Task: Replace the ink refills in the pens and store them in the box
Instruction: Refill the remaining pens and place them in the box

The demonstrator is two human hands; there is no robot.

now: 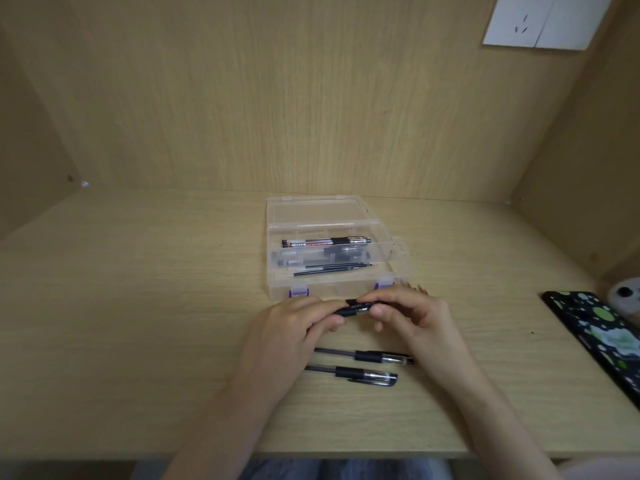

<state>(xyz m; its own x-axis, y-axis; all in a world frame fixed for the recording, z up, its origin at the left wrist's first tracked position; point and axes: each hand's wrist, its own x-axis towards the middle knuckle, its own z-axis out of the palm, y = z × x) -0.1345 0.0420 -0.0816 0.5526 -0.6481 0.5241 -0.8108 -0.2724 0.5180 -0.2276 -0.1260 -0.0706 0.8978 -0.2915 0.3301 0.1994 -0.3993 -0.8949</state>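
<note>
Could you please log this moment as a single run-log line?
left grip: holds black pen | right grip: holds same pen | desk: far pen, near pen lying loose | box: open, pens and refills inside

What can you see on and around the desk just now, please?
desk: one, light wood.
box: one, clear, purple latches, open, mid-desk.
boxed pen: one plain, black, at back.
refills: few, dark, front of box.
loose pens: two, clear and black, desk, near side.
held pen: one, black, between both hands.
phone: one, black, green spots, far right.
socket: one, white, upper right.
left hand: one, bare, grips held pen.
right hand: one, bare, grips held pen.
</note>
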